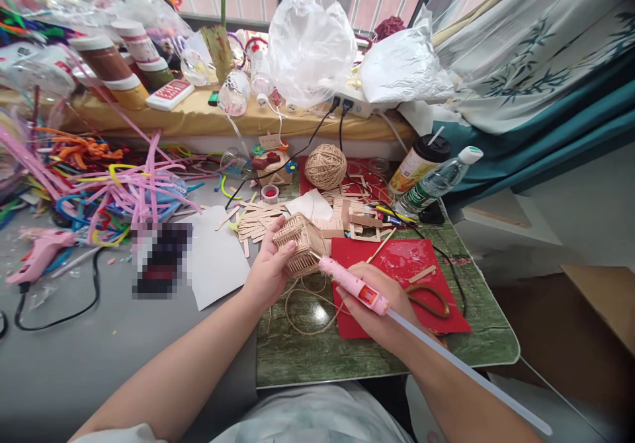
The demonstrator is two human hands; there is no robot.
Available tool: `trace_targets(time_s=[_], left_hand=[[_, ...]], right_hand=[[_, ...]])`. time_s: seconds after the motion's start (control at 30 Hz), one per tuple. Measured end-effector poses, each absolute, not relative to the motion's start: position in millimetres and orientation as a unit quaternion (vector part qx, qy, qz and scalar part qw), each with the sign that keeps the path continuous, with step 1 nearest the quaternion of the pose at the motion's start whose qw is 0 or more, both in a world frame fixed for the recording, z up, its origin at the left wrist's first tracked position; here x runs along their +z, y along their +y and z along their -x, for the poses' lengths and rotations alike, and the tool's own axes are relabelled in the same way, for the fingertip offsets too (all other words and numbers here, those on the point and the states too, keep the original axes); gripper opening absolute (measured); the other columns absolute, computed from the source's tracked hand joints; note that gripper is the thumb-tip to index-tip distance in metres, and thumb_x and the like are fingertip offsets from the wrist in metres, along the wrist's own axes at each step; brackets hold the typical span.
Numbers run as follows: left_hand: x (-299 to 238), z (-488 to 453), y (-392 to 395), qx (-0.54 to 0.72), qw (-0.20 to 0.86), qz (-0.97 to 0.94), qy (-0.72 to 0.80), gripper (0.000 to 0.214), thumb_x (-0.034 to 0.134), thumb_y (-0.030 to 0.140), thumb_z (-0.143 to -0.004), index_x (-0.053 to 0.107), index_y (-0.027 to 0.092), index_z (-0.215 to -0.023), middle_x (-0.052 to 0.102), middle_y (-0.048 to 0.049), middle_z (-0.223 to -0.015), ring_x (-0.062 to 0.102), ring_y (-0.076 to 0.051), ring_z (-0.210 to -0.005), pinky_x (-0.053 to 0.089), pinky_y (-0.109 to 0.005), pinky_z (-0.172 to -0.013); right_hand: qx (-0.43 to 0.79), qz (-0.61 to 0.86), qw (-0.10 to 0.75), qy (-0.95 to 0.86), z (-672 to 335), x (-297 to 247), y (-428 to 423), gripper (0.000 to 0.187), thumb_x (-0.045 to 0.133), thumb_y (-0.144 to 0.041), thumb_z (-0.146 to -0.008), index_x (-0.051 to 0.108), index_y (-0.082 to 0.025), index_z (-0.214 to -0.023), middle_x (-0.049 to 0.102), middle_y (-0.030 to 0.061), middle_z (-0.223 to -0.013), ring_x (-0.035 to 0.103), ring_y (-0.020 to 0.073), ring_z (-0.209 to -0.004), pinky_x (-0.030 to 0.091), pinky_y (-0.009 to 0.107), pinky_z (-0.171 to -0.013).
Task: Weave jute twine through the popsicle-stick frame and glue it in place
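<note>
My left hand (272,268) grips a small woven basket (301,244) made of thin sticks and twine, tilted above the green table. In my right hand (380,294) is a pink hot glue gun (350,282), its nozzle at the basket's right edge; whether it touches I cannot tell. A long translucent glue stick (471,367) sticks out of the gun's rear and runs over my right forearm. Loose twine (310,330) curls on the table under the basket. Beneath my right hand lies a red sheet (397,258), with brown-handled scissors (436,301) on it.
Craft sticks (258,221) and a twine ball (326,166) lie behind the basket. A water bottle (439,182) and a lidded cup (419,162) stand back right. Pink pipe cleaners (149,188) and another glue gun (42,251) are at left. A black cord (310,140) crosses the back.
</note>
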State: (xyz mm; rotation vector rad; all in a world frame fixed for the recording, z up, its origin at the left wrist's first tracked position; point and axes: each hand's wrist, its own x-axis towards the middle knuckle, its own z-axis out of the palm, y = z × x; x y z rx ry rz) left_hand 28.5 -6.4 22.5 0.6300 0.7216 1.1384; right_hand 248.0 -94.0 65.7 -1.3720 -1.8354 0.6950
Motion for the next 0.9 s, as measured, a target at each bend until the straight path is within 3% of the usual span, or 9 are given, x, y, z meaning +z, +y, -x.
trace_targets(time_s=[0.33, 0.6, 0.9], left_hand=[[21, -28, -8, 0.512, 0.734, -0.304, 0.326, 0.087, 0.082, 0.035, -0.092, 0.032, 0.033, -0.163, 0.059, -0.0133, -0.158, 0.070, -0.032, -0.131, 0.058, -0.055, -0.111], [20, -31, -10, 0.518, 0.736, -0.307, 0.308, 0.083, 0.079, 0.034, -0.094, 0.033, 0.033, -0.163, 0.060, -0.0125, -0.157, 0.068, -0.032, -0.134, 0.054, -0.053, -0.116], [20, -33, -13, 0.524, 0.741, -0.295, 0.299, 0.084, 0.077, 0.033, -0.095, 0.029, 0.034, -0.164, 0.061, -0.0120, -0.156, 0.067, -0.030, -0.137, 0.050, -0.055, -0.120]], right_hand=[[0.251, 0.548, 0.361, -0.711, -245, 64, -95, 0.008, 0.065, -0.018, -0.099, 0.064, -0.024, -0.095, 0.067, 0.0022, -0.088, 0.066, 0.0191, -0.078, 0.052, 0.030, -0.073], [0.210, 0.519, 0.349, -0.752, -245, 53, -97, 0.008, 0.062, -0.016, -0.101, 0.064, -0.024, -0.105, 0.069, 0.0063, -0.097, 0.068, 0.0232, -0.088, 0.054, 0.035, -0.080], [0.150, 0.520, 0.366, -0.757, -242, 50, -98, 0.008, 0.059, -0.016, -0.102, 0.059, -0.024, -0.102, 0.066, 0.0061, -0.091, 0.064, 0.0217, -0.080, 0.053, 0.033, -0.074]])
